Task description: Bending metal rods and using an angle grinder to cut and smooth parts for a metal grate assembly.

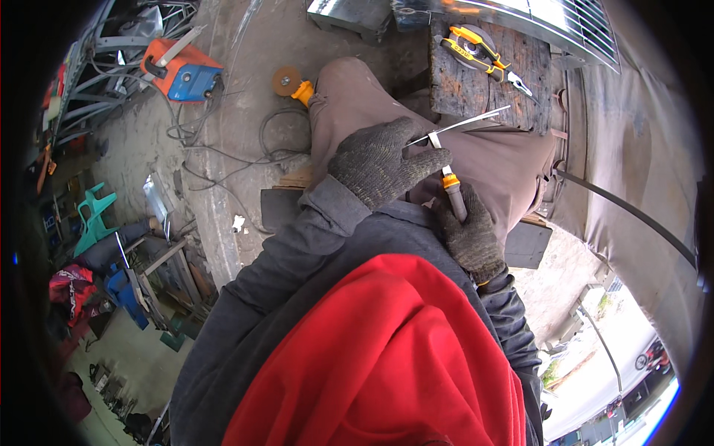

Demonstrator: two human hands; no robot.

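Grey-gloved left hand pinches thin metal strip; right hand grips yellow-collared scraper, which could slip toward fingers.

The thin metal strip is a narrow, flat, silvery piece, bright along its length. It lies slanted across the person's thigh, its lower end pinched in the gloved left hand and its upper end reaching up and to the right toward the edge of a dark wooden surface. The hand tool has a grey handle with a yellow collar and a short pale blade. The gloved right hand grips its handle, and the blade points up, meeting the strip just beside the left fingers.
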